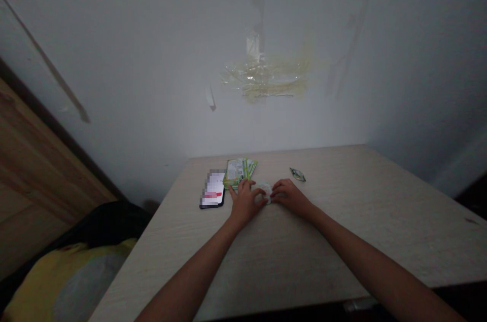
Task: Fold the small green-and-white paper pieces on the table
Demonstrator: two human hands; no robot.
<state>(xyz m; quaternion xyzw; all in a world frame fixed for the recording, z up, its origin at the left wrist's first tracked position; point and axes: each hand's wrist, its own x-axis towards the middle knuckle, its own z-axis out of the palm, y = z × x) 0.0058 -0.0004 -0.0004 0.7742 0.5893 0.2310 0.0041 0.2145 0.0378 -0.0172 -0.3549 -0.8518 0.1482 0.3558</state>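
This is looking like a home: a table (342,220) is standing against a wall (133,58) bearing clear tape (252,45), and a yellow bundle (45,276) is lying near wooden boards (41,170).

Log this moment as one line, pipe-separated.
left hand: touching pale item, near green packets | right hand: touching same item | phone: on table, left of packets | small packet: beyond right hand

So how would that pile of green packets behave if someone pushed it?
The green packets look thin, so they are probably light. They overlap in a loose fan, so a push would likely spread them. Lying flat, they seem unlikely to roll.
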